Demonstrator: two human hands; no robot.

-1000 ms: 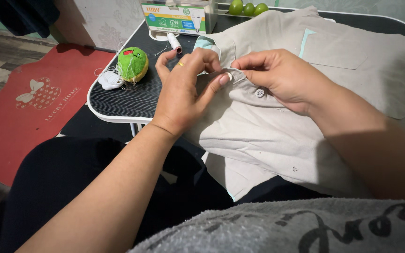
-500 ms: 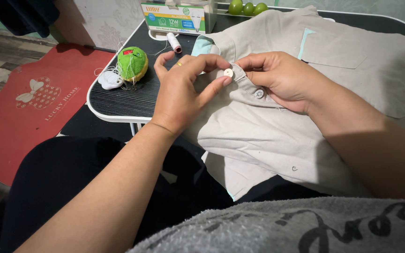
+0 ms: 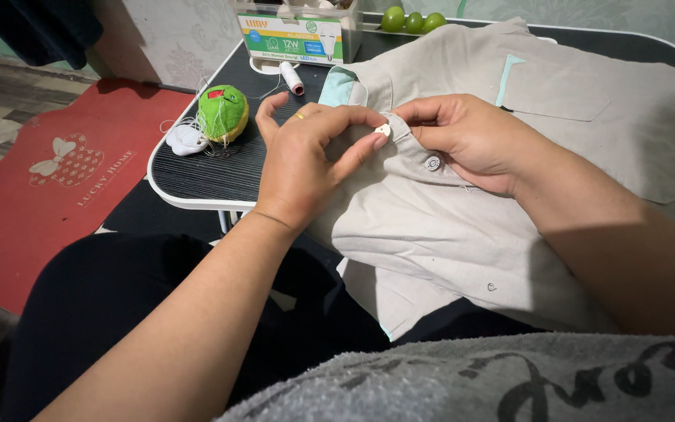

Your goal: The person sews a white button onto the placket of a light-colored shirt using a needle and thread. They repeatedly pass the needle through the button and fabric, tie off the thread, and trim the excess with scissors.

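Left hand (image 3: 306,164): pinches white button (image 3: 383,130) | Right hand (image 3: 462,137): grips shirt placket (image 3: 412,144), apparently, just right of button

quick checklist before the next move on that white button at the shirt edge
1. Button held: ok, the left hand pinches the small white button between thumb and forefinger.
2. Fabric held: ok, the right hand grips the grey shirt at its edge beside the button.
3. Button flat on the placket: not ok, it looks tilted.
4. Needle and thread at the button: cannot tell, none visible.
5. Supplies near: ok, thread spool and green pincushion lie on the black table.
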